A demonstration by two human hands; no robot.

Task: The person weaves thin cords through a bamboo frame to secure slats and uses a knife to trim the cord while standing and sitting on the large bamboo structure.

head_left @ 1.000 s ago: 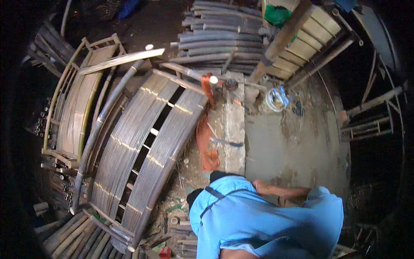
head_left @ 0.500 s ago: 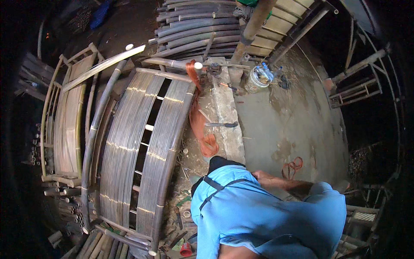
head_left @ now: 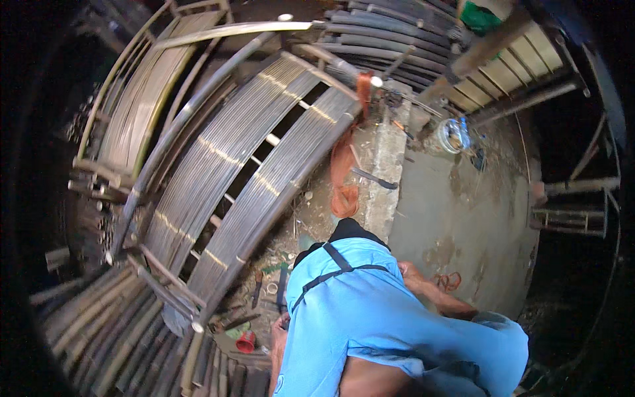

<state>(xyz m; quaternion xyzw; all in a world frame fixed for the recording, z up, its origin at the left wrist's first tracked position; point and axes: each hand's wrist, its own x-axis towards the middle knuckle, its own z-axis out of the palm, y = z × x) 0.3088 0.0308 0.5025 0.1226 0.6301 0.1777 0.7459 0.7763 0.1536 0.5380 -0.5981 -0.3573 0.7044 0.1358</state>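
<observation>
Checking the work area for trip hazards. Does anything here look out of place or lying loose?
Yes. An orange strap trails loose over the dirt beside the concrete curb, and small tools and a red cup lie scattered at the end of the wire bundles. Neither hand shows clearly.

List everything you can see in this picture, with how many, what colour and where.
Steel rod bundles: two, grey, curved across the middle on a rack.
Pipes: a stack, dark grey, top centre.
Orange cloth: one, hanging beside the concrete curb.
Hammer: one, dark, on the curb.
Wire coil: one, bluish white, on the concrete floor.
Red cup: one, on the ground at lower left.
Pliers: one, dark, on the ground.
Blue shirt: one, at the bottom centre.
Forearms: one beside each side of the shirt; hands hidden.
</observation>
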